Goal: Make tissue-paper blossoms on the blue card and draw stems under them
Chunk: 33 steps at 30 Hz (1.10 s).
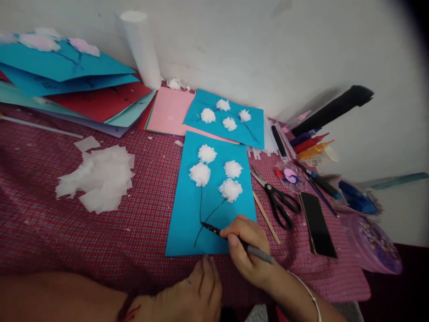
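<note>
A black brush pen (pixel 214 230) with a grey end is pinched in my right hand (pixel 250 246). Its tip touches a blue card (pixel 182 201), where two thin dark lines meet. Those lines run up to two of the white paper flowers (pixel 200 174) stuck on the card; two more flowers sit above them. My left hand (pixel 197 286) lies with fingers stretched out at the card's near edge. Just behind stands a second blue card (pixel 208 100) with white flowers and dark stem marks, overlapping a stack of pink paper (pixel 170 109).
White tissue squares (pixel 100 176) are piled on the checked cloth (pixel 147 223) at left. To the right lie black scissors (pixel 278 197), a wooden stick (pixel 267 217), a phone (pixel 318 223) and a pink bowl (pixel 372 246). Finished cards (pixel 87 67) and a white roll (pixel 142 49) stand at the back.
</note>
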Each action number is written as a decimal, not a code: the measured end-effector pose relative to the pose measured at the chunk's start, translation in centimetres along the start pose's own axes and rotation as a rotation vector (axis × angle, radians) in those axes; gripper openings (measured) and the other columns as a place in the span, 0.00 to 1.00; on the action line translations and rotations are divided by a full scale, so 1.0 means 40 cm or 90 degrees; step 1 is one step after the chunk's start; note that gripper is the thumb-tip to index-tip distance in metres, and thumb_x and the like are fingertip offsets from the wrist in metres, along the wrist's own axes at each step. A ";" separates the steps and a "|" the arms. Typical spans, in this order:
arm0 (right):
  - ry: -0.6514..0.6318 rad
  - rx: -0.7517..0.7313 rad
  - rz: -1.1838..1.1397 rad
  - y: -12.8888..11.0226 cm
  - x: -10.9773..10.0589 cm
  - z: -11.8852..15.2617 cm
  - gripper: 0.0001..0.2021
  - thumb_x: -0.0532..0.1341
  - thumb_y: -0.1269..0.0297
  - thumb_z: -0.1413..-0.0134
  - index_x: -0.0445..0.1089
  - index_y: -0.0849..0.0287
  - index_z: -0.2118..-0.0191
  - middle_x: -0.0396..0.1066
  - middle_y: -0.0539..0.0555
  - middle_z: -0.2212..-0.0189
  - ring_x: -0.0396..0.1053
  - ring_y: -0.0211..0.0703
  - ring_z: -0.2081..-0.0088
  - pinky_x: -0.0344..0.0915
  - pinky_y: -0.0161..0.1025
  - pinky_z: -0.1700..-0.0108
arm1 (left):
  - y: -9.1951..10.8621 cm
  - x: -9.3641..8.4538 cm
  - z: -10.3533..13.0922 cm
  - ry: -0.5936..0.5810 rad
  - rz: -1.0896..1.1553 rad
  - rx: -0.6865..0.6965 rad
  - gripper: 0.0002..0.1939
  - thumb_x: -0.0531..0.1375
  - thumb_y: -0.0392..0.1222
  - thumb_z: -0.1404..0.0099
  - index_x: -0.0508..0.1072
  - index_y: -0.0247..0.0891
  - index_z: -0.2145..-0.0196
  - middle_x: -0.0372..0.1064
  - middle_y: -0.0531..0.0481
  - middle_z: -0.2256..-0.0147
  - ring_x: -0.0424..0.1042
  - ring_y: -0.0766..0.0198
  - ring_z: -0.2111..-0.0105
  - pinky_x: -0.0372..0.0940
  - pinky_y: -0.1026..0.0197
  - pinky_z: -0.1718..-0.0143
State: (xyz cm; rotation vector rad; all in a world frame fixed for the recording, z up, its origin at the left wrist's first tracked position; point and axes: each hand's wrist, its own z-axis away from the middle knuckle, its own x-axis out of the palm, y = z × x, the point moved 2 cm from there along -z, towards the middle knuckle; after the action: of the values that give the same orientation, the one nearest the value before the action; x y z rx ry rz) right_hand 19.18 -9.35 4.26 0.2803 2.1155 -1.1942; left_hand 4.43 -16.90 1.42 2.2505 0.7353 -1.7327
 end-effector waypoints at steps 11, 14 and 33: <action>-0.022 0.114 -0.212 0.003 -0.004 0.029 0.10 0.51 0.69 0.39 0.67 0.56 0.69 0.64 0.47 0.81 0.60 0.34 0.80 0.56 0.34 0.76 | -0.009 -0.003 -0.010 0.028 -0.024 0.027 0.16 0.48 0.34 0.34 0.74 0.27 0.59 0.77 0.41 0.62 0.75 0.60 0.63 0.65 0.60 0.59; 0.047 0.249 -0.378 0.036 -0.013 0.032 0.09 0.52 0.65 0.37 0.67 0.56 0.67 0.57 0.44 0.84 0.53 0.32 0.85 0.49 0.31 0.82 | -0.003 0.019 -0.001 0.053 -0.028 0.034 0.15 0.49 0.37 0.33 0.74 0.27 0.60 0.76 0.40 0.63 0.74 0.60 0.64 0.64 0.59 0.59; 0.220 0.193 -0.019 0.089 -0.097 -0.101 0.06 0.54 0.66 0.41 0.65 0.57 0.69 0.65 0.47 0.79 0.63 0.35 0.78 0.58 0.33 0.74 | -0.018 0.158 0.016 0.230 -0.005 -0.004 0.14 0.49 0.39 0.32 0.73 0.34 0.58 0.76 0.47 0.59 0.72 0.66 0.61 0.63 0.65 0.54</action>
State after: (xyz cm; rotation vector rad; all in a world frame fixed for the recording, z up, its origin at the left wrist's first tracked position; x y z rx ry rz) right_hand 21.95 -3.54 5.79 0.6325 2.2251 -1.5793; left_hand 4.69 -14.93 -4.67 2.5911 0.8146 -1.3350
